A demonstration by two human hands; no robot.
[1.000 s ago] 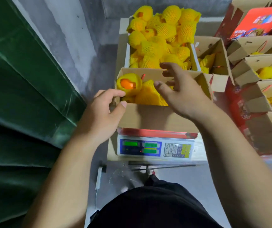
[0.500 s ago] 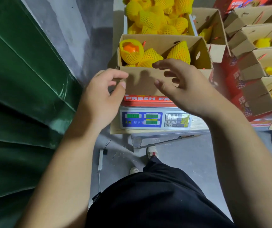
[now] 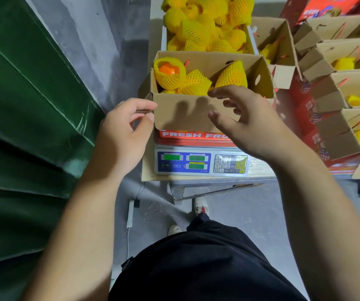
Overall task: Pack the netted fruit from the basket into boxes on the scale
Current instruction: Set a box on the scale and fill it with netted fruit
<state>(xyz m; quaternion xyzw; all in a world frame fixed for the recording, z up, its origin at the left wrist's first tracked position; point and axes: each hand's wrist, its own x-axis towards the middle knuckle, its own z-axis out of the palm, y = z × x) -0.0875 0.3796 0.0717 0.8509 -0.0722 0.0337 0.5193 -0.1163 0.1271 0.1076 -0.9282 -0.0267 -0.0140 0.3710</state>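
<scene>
Head view, 1 entry

Box [image 3: 187,114]: open corrugated cardboard carton, brown and matte, with a red printed band reading "FRESH FRU…" along its lower front. It stands on the scale [image 3: 200,162].

Netted fruit [image 3: 170,72]: at least 3 pieces visible inside the box, each sleeved in yellow foam mesh with a diamond weave; the leftmost shows glossy orange skin through its open top, and the one at right is cone-shaped.

Basket [image 3: 164,38]: pale-rimmed crate directly behind the box, heaped with more yellow-meshed fruit.

Scale: flat electronic unit with a blue front panel, 3 green displays and a numeric keypad under clear film.

Left hand [image 3: 122,135]: at the box's near left corner, fingers loosely curled, thumb and forefinger tips close together; whether they touch the cardboard edge cannot be told. Nothing held.

Right hand [image 3: 246,124]: raised in front of the box's near wall, fingers spread and slightly bent, holding nothing.

Side cartons [image 3: 335,118]: a row of open cardboard boxes with red printed sides, to the right, some holding yellow mesh.

Green sheet [image 3: 22,105]: glossy and creased, at left
</scene>
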